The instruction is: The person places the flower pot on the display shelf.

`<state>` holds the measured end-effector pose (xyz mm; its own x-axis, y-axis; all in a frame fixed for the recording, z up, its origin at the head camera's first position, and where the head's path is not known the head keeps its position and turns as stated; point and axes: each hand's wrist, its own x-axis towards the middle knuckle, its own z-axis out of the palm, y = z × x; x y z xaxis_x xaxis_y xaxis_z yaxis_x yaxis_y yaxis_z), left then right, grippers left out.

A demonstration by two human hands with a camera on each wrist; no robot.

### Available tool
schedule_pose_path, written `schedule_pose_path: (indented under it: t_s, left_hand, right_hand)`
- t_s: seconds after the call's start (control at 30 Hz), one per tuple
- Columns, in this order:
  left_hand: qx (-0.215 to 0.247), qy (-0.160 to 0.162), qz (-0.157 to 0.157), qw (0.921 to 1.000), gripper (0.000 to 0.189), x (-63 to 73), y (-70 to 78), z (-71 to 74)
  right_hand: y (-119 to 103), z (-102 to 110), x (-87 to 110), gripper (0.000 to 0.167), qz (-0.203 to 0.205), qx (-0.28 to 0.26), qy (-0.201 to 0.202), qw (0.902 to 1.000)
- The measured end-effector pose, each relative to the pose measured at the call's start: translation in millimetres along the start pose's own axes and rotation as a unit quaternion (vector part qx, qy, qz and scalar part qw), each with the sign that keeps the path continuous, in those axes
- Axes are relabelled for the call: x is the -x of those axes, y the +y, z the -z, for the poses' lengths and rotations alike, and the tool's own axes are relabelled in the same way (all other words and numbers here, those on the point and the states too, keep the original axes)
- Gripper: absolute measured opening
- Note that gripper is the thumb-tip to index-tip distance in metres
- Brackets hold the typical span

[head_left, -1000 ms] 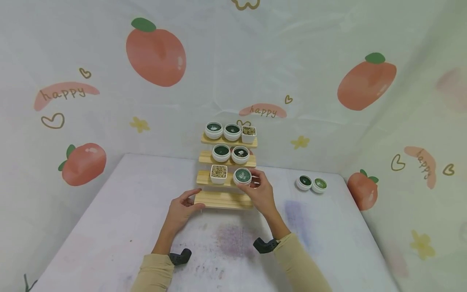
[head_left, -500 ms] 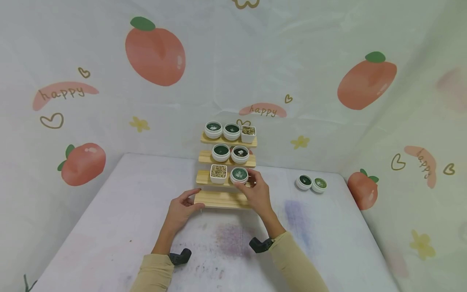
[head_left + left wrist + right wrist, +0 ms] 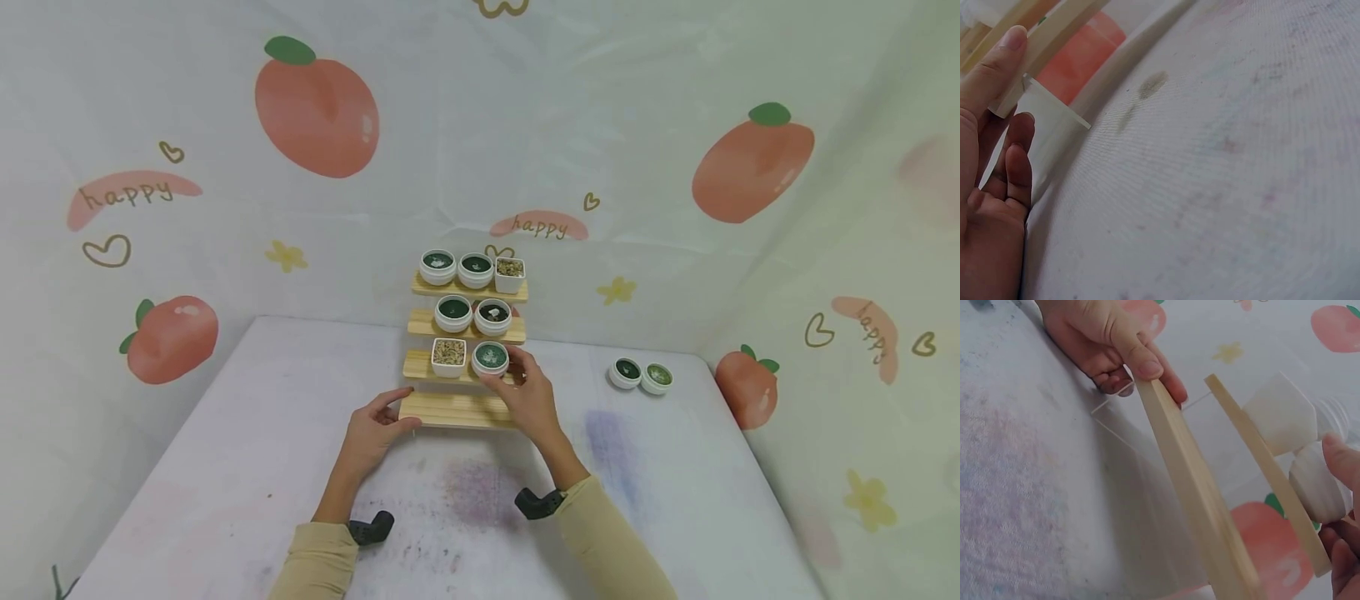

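Observation:
A tiered wooden stand with clear side panels is in the middle of the head view. My left hand (image 3: 367, 437) pinches the left end of its lowest board (image 3: 457, 410), the thumb on one face and fingers behind, as the left wrist view shows too. With thumb and fingers my right hand (image 3: 534, 404) holds a small round white pot (image 3: 491, 359) with a speckled green top. This pot sits at the third board down, right beside a square white pot (image 3: 449, 357) of tan grains. In the right wrist view the round pot (image 3: 1319, 481) appears close against the board (image 3: 1266, 462).
The top board holds two round dark-green pots (image 3: 438, 267) and a square grain pot (image 3: 510, 274). Two round pots (image 3: 492, 317) stand on the second board. Further right, two more small pots (image 3: 626, 374) stand on the white table. A fruit-printed cloth (image 3: 450, 125) hangs behind.
My right hand has moved slightly left with the round pot, bringing it next to the square pot on the third board. The left hand stays at the lowest board.

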<state>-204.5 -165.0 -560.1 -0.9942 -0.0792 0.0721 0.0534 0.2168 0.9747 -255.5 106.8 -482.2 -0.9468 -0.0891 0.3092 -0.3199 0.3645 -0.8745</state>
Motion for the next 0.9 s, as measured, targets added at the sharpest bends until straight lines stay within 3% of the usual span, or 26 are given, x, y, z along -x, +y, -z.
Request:
schedule_pose_path:
  t_s: [0.23,0.43,0.9]
  left_hand:
    - [0.001,0.004,0.003,1.0,0.058,-1.1,-3.0,0.6]
    - [0.004,0.002,0.003,1.0,0.058,-0.7,-4.0,0.0]
    - [-0.007,0.001,0.008,0.9999,0.058,-1.8,-1.7,0.4]
  right_hand:
    - [-1.1,14.0,1.0,0.059,0.001,-0.016,0.001,0.9999]
    - [4.7,29.0,2.2,0.059,-0.013,0.004,0.001,0.9999]
    - [26.1,76.0,4.0,0.064,-0.058,0.05,0.052,0.9957]
